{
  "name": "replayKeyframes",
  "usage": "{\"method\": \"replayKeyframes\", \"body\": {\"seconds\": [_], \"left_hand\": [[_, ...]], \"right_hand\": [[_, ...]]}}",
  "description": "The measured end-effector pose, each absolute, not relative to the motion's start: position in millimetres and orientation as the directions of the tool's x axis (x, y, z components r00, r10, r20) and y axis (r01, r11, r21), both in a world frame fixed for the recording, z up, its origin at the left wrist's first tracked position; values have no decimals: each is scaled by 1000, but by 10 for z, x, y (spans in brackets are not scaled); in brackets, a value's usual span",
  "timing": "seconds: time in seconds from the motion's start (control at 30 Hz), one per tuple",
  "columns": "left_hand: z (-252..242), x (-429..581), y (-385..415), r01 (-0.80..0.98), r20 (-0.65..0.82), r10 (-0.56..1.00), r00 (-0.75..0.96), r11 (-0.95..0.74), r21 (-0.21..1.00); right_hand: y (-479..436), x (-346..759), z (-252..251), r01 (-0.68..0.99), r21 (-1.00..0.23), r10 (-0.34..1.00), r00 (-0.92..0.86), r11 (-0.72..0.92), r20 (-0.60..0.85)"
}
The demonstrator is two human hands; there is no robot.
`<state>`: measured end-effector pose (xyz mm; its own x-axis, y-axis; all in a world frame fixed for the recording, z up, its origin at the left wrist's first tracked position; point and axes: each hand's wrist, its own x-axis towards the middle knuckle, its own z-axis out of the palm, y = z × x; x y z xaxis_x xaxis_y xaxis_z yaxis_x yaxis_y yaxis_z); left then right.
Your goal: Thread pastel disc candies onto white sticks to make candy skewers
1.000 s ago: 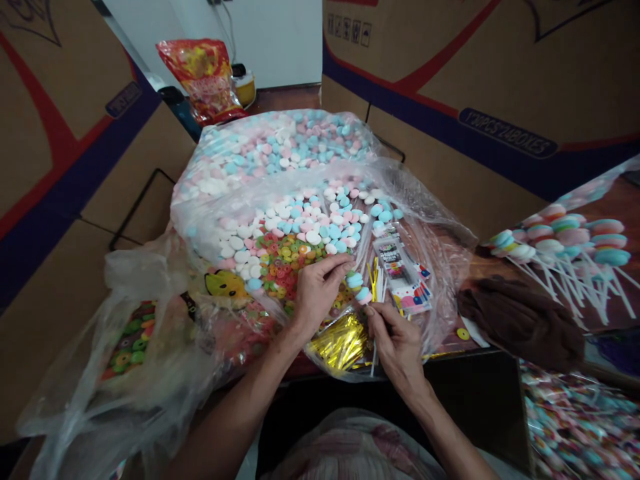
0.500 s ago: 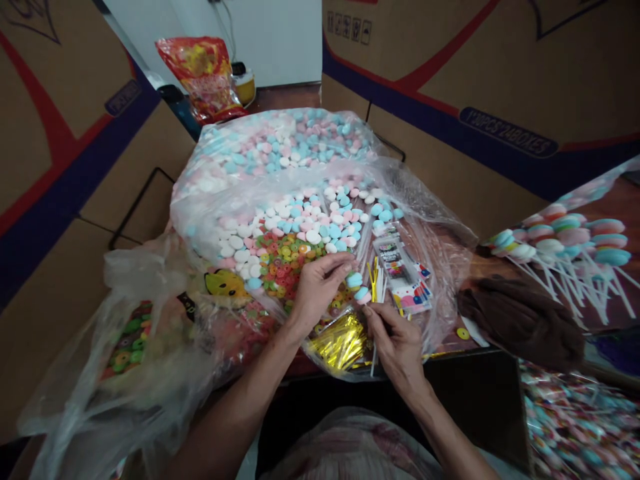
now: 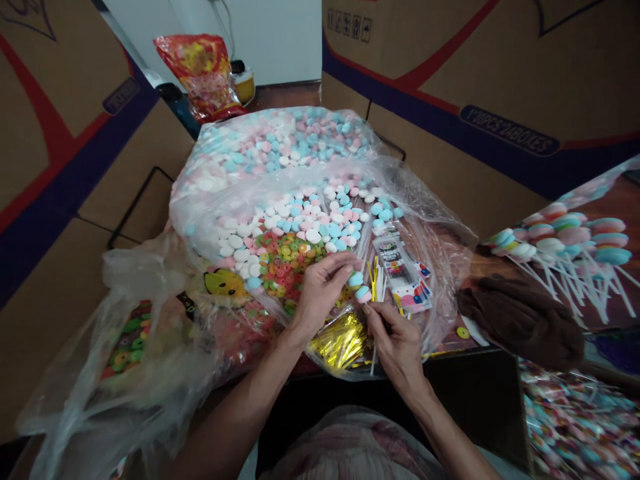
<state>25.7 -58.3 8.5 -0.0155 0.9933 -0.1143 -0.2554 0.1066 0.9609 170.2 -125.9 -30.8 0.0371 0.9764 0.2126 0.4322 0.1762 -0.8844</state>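
Note:
My right hand pinches a candy skewer just under its sweets; a white stick end pokes out below the fingers. Blue, pink and white marshmallow-like candies are stacked on the skewer. At the skewer's upper end, my left hand is closed with fingertips together beside the top candy; what they grip is hidden. Gummy rings lie left of my left hand. Beyond them spread loose pastel candies. Gold twist ties lie below the hands, and white sticks stand behind the skewer.
Clear printed packets lie right of the sticks. Finished candy skewers sit at the right, near a brown cloth. A box of wrapped sweets is lower right. Large cardboard boxes flank the table. A plastic bag lies left.
Both hands keep nearly the same position. The candies on the skewer and the left fingertips have shifted very slightly; the rest looks the same.

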Motion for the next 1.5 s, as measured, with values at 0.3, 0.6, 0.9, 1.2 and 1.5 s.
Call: {"method": "replayKeyframes", "body": {"seconds": [0.3,0.6,0.9,1.2,1.5], "left_hand": [[9,290,-622,-403,-237,971,6,219,889],[25,304,-652,-422,-281,957,65,282,862],[100,420,-739,-452,-360,921,152,389,803],[120,531,-797,-300,-346,925,159,379,875],[81,-23,-613,397,69,987,-148,-4,918]], "right_hand": [[-1247,1709,-297,408,-898,979,48,164,200],[-1271,1716,-294,406,-901,980,50,155,191],[-1295,1699,-267,455,-868,966,58,200,253],[-1288,1672,-239,419,-895,959,156,151,235],[-1259,1678,-189,321,-937,959,196,135,205]]}}
